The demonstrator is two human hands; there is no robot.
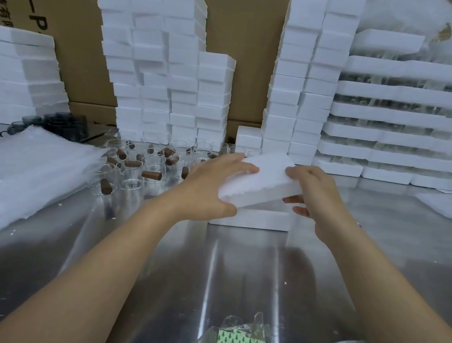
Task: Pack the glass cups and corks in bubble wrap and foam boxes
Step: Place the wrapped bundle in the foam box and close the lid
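The steel table point(238, 268) fills most of my view, with brown cardboard cartons point(243, 49) standing as a wall along its far edge. Against them rise stacks of white foam boxes: a tall, uneven stack point(152, 63) in the middle, a narrower stack point(307, 77) to its right, wide foam trays point(401, 118) layered with glassware at far right, and a lower pile point(17, 76) at far left.

A heap of bubble wrap point(28, 170) lies on the left side of the table. Just beside it, clear glass cups point(154, 165) stand crowded together, brown corks point(151, 175) scattered among them and inside some. A few dark glass cups point(65, 124) sit behind the bubble wrap.

At the centre I see a foam box half point(262, 180) held tilted, its left end lower, just above a lower foam half point(253, 218) that rests flat on the table. The left hand point(210, 186) grips the left end, fingers laid across the top and thumb curled at the near edge. The right hand point(318, 196) clasps the right end, thumb on top and fingers curled beneath.

A flat foam sheet point(446, 204) lies at the right. A clear plastic bag point(237, 342) of green-and-white patterned pieces lies at the near edge.
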